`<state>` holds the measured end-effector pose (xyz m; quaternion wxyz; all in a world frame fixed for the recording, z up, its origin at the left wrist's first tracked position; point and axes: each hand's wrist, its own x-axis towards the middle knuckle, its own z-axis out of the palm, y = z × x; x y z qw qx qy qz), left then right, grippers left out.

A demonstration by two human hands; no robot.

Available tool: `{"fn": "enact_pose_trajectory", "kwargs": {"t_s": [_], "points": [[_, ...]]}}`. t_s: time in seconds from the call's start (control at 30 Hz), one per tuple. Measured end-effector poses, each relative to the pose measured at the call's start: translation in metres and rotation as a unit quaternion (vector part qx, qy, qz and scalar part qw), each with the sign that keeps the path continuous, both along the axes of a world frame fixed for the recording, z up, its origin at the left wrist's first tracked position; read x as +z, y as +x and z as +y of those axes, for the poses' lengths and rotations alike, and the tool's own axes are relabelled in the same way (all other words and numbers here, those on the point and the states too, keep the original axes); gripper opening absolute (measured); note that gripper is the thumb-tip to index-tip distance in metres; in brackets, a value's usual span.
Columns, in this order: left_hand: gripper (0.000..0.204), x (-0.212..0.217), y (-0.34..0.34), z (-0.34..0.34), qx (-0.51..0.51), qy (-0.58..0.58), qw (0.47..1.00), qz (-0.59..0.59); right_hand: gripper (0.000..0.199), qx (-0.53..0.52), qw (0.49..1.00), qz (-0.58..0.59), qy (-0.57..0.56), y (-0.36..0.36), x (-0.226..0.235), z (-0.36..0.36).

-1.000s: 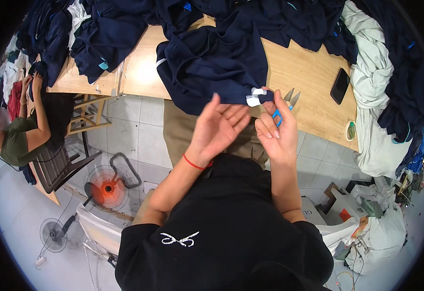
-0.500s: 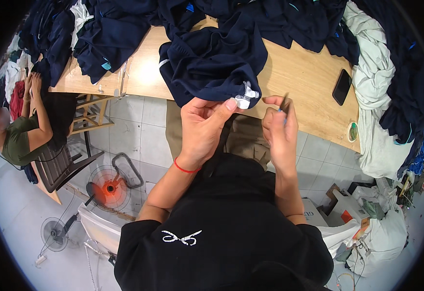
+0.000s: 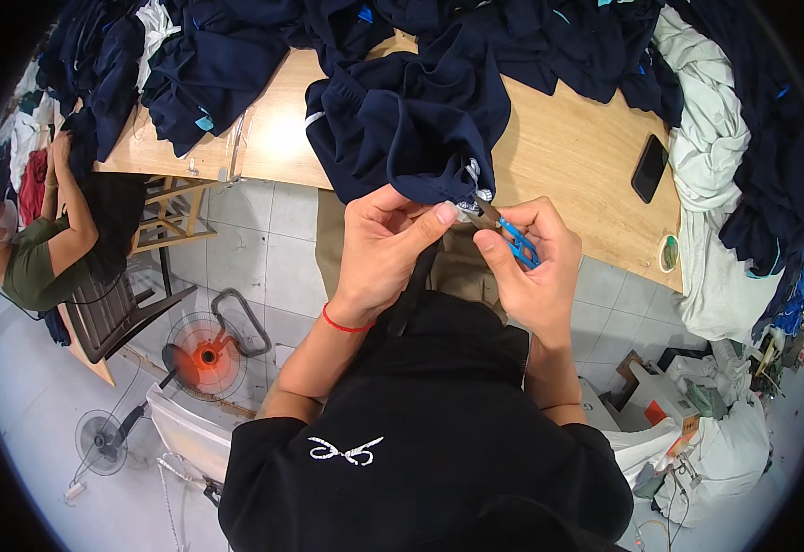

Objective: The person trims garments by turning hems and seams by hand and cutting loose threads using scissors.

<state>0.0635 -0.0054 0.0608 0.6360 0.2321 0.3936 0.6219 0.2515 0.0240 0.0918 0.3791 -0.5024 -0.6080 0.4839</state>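
Observation:
A navy garment [image 3: 393,120] lies bunched at the table's near edge, with a white patterned strip [image 3: 472,175] showing at its lower right corner. My left hand [image 3: 388,244] pinches that corner of the garment between thumb and fingers. In my right hand [image 3: 542,271] are small thread snips [image 3: 518,243] with blue handles. Their dark blades point up and left and meet the white strip beside my left thumb. Whether they cut a thread is too small to tell.
The wooden table [image 3: 577,166] carries heaps of navy clothes [image 3: 549,46], a pale grey cloth pile [image 3: 705,120] and a black phone [image 3: 649,168]. A co-worker [image 3: 52,239] sits at the left. Fans [image 3: 207,357] and a chair [image 3: 121,308] stand on the floor at left.
My right hand has turned and moved in, bringing the snips' blades onto the white strip. My left hand keeps its pinch. The co-worker's arms and head have shifted slightly.

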Motion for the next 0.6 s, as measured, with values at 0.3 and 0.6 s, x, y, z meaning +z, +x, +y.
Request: {"fn": "enact_pose_trajectory", "kwargs": {"t_s": [0.3,0.6], "points": [[0.016,0.0005,-0.0085,0.0003,-0.045,0.016,0.998,0.034,0.030,0.022,0.998,-0.022,0.049,0.0036,0.0010,0.0040],[0.016,0.0049,-0.0096,-0.0022,-0.056,0.020,0.996,0.059,0.030,0.027,0.998,-0.012,0.049,0.0034,-0.0005,0.0037]]}}
